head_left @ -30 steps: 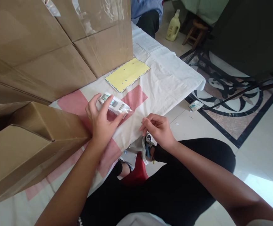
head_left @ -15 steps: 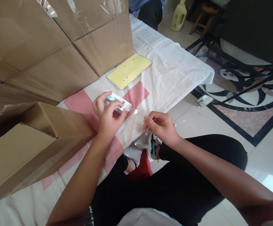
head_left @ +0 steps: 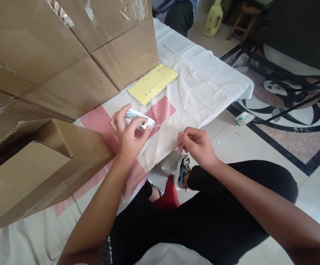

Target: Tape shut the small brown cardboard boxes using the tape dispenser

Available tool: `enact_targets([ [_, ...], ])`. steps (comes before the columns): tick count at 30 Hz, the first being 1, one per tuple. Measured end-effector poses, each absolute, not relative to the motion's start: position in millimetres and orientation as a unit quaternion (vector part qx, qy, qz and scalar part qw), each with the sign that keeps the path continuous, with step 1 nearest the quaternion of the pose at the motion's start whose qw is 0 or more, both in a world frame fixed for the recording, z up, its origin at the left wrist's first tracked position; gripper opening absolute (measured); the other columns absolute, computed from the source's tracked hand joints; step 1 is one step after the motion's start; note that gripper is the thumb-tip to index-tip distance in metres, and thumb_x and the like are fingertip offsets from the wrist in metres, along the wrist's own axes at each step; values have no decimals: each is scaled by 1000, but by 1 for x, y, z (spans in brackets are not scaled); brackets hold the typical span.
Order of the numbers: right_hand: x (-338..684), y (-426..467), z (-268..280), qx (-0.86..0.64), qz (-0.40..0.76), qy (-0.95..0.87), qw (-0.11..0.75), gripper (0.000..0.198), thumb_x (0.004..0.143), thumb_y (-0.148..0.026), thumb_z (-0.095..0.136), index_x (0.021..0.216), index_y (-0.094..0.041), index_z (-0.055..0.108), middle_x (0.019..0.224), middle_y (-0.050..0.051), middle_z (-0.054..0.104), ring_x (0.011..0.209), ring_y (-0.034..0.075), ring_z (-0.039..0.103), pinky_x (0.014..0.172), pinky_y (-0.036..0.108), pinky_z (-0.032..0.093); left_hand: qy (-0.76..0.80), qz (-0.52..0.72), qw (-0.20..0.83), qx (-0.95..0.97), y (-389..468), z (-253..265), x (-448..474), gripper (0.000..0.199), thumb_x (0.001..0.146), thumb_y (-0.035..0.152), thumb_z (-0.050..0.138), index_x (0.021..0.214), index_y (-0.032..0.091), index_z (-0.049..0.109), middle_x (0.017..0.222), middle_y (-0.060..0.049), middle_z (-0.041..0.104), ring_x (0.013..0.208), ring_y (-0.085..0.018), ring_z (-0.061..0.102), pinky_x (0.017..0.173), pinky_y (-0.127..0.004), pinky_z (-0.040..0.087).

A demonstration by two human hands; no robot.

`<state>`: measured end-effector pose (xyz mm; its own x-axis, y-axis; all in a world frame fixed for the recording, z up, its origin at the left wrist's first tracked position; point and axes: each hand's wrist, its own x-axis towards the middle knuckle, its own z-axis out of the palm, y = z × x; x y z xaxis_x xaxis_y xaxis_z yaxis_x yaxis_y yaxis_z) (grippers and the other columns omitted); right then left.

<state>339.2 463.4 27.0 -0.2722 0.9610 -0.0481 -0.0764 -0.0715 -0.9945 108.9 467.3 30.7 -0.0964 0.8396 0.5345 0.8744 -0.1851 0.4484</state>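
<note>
My left hand [head_left: 129, 130] grips a small white flat case [head_left: 148, 126] with teal print, its fingers curled over the top and sides. The case is over the pink and cream cloth [head_left: 164, 108], partly covered by my fingers. Off the cloth's near edge, my right hand [head_left: 195, 143] is closed in a pinch, apart from the case. Whatever its fingertips may hold is too small or clear to make out. Beyond my left hand lies a yellow card [head_left: 153, 84] with a scalloped blue outline, flat on the cloth beside the stacked cartons.
Taped cardboard cartons [head_left: 74, 79] are stacked along the left. An open cardboard box [head_left: 90, 143] stands near my left forearm. On the floor at right are a small white and teal packet [head_left: 244, 118] and paper scraps. Another person's dark-clothed leg [head_left: 179, 18] shows at the back.
My right hand has drawn slightly right, away from the case. A clear glint beside the case no longer shows. My left hand keeps its grip; the whole view has shifted a little.
</note>
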Motion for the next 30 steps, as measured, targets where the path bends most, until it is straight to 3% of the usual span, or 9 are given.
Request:
enact_targets([
  [2, 342, 466, 27, -420, 598, -524, 439, 51, 98, -57, 72, 71, -16, 60, 72, 6, 71, 53, 14, 66, 49, 23, 44, -643, -374, 25, -667, 467, 30, 110, 7, 88, 31, 73, 94, 27, 71, 146, -10, 56, 141, -37, 43, 120, -61, 35],
  [7, 349, 472, 28, -435, 590, -514, 446, 49, 97, -57, 74, 73, -16, 62, 74, 7, 72, 53, 15, 66, 50, 24, 47, -638, -377, 47, -669, 470, 29, 108, 17, 84, 32, 76, 81, 24, 62, 142, -10, 60, 134, -36, 48, 116, -57, 38],
  [18, 356, 511, 66, -468, 511, -536, 482, 42, 99, -46, 74, 72, -16, 64, 73, 6, 71, 57, 14, 66, 52, 25, 46, -625, -360, 83, -688, 472, 28, 107, 10, 87, 33, 75, 92, 26, 74, 151, -9, 56, 133, -35, 47, 114, -56, 40],
  [25, 330, 550, 89, -444, 527, -607, 397, 28, 97, -32, 78, 79, -15, 65, 79, 6, 71, 71, 16, 68, 61, 24, 47, -623, -382, 59, -680, 473, 27, 108, 23, 87, 32, 74, 71, 22, 62, 138, -9, 63, 130, -34, 51, 113, -54, 39],
  [30, 288, 568, 88, -449, 588, -594, 316, 18, 90, -20, 82, 93, -16, 65, 85, 6, 72, 69, 16, 65, 54, 24, 44, -606, -402, 35, -685, 473, 25, 104, 21, 88, 32, 75, 73, 22, 64, 140, -10, 59, 131, -33, 49, 113, -53, 37],
])
